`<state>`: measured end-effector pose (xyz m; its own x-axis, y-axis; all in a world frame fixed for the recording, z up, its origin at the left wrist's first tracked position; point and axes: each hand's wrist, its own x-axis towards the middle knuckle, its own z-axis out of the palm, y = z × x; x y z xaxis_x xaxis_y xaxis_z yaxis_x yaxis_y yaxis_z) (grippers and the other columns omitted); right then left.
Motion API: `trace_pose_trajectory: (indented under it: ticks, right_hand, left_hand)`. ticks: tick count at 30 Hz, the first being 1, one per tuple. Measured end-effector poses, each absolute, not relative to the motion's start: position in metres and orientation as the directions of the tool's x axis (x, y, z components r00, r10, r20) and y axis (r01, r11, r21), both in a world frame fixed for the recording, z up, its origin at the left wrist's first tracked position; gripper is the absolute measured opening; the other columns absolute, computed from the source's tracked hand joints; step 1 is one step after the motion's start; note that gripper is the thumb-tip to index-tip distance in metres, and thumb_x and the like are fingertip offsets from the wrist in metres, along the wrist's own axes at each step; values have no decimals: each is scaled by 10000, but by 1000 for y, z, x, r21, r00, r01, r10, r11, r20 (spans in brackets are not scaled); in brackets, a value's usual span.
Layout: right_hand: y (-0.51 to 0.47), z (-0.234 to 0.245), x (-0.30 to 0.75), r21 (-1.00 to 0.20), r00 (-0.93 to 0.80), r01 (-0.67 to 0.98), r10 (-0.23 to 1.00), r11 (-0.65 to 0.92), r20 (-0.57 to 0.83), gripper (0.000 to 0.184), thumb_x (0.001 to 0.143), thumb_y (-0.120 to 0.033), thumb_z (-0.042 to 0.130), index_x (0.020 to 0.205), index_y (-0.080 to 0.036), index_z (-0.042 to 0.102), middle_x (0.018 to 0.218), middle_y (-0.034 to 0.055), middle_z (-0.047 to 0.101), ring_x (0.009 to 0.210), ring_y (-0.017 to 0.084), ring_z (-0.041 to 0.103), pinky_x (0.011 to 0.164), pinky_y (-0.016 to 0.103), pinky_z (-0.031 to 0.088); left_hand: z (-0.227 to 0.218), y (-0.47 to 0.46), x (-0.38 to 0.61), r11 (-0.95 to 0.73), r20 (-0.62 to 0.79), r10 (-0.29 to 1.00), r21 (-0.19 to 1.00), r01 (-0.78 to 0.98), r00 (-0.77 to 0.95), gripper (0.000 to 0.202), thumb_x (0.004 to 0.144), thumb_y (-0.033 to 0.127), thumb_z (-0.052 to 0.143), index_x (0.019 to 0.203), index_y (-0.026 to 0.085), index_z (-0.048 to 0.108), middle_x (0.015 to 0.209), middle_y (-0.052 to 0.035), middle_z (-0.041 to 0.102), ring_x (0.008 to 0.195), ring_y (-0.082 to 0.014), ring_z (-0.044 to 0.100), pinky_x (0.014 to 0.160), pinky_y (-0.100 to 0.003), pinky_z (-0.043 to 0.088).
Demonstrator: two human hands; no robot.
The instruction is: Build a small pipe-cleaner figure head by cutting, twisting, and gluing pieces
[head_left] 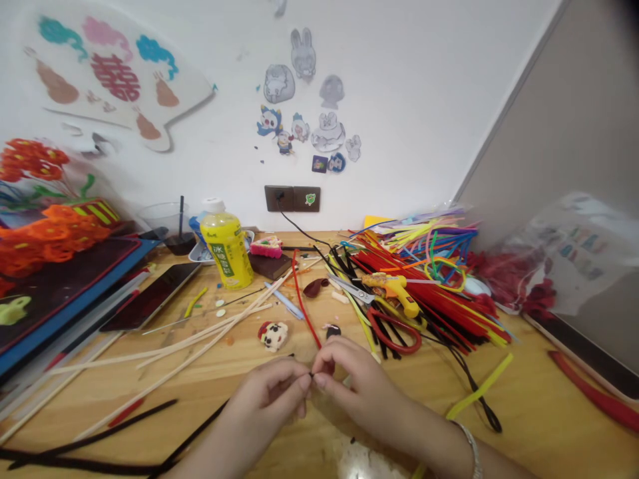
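My left hand (272,394) and my right hand (352,382) meet fingertip to fingertip just above the wooden table (524,412) near its front edge. Both pinch a tiny dark piece (311,375) between thumb and forefinger; what it is I cannot make out. A red pipe cleaner (303,299) runs from the hands toward the back of the table. A small white, red and black figure (273,334) lies just beyond my left hand. A silver bracelet (472,446) sits on my right wrist.
A heap of coloured pipe cleaners (429,273) with a yellow glue gun (394,289) and scissors (382,319) fills the right. A yellow drink bottle (227,246), pale sticks (200,339), a dark tablet (152,296) and orange craft flowers (50,233) lie left. Black pipe cleaners (100,452) cross the front left.
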<state>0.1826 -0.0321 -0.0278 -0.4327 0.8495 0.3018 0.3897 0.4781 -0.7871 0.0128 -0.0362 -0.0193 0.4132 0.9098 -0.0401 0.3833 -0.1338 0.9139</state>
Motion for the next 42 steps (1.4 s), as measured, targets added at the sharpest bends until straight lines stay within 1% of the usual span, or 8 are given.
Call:
trace_pose_trajectory:
  ticks: [3, 8, 11, 14, 18, 36, 40, 42]
  right_hand:
    - [-32, -28, 183, -744, -428, 430, 841, 512, 332, 53, 801, -166, 520, 757, -183, 543, 745, -3, 535, 745, 134, 499, 662, 242, 380]
    - [-32, -27, 183, -603, -474, 502, 781, 620, 408, 105, 837, -183, 467, 753, -183, 531, 755, 18, 563, 766, 156, 485, 689, 277, 365]
    - [-33, -27, 183, -561, -493, 525, 766, 640, 413, 136, 851, -173, 429, 760, -180, 530, 761, 28, 568, 757, 157, 482, 686, 282, 362]
    - [-33, -26, 183, -547, -498, 534, 763, 644, 413, 132, 846, -172, 432, 761, -174, 533, 762, 30, 569, 761, 159, 483, 687, 285, 358]
    - [-32, -26, 183, -541, -502, 540, 763, 645, 408, 124, 842, -176, 444, 765, -175, 541, 758, 28, 571, 764, 160, 481, 693, 287, 353]
    - [-32, -25, 182, -575, -486, 557, 796, 599, 359, 85, 815, -137, 474, 770, -173, 536, 773, 24, 568, 769, 155, 486, 698, 284, 368]
    - [-32, -21, 180, -568, -486, 577, 806, 587, 339, 30, 805, -181, 522, 814, -175, 550, 820, 29, 591, 814, 167, 506, 726, 290, 385]
    - [-25, -18, 187, -523, -462, 621, 812, 584, 358, 66, 802, -222, 540, 850, -180, 555, 839, 33, 597, 832, 179, 513, 746, 302, 391]
  left_hand:
    - [-19, -36, 12, -168, -11, 911, 903, 396, 412, 286, 781, 341, 443, 581, 168, 552, 520, 24, 527, 534, -114, 498, 522, -194, 403]
    - [-18, -35, 12, -288, 78, 907, 832, 475, 414, 313, 790, 301, 421, 532, 172, 542, 524, 15, 538, 538, -119, 519, 528, -196, 411]
    - [-20, -35, 12, -364, 157, 904, 768, 527, 397, 256, 787, 263, 442, 586, 179, 576, 565, 12, 569, 563, -122, 533, 544, -196, 420]
    - [-22, -36, 11, -389, 207, 907, 744, 543, 366, 179, 788, 244, 468, 694, 183, 607, 632, 3, 614, 598, -126, 563, 568, -198, 440]
    - [-23, -35, 10, -433, 247, 891, 719, 544, 382, 184, 790, 236, 481, 658, 185, 597, 615, 8, 613, 596, -124, 572, 570, -195, 447]
    - [-27, -33, 11, -518, 364, 855, 650, 557, 370, 144, 763, 189, 503, 677, 188, 619, 630, 1, 654, 582, -115, 603, 564, -174, 469]
    - [-25, -32, 10, -553, 406, 833, 624, 552, 375, 161, 763, 188, 503, 640, 192, 607, 588, 12, 638, 540, -109, 597, 527, -160, 468]
    - [-25, -31, 7, -571, 441, 820, 604, 556, 365, 148, 757, 194, 516, 638, 198, 604, 570, 21, 628, 521, -105, 592, 507, -152, 464]
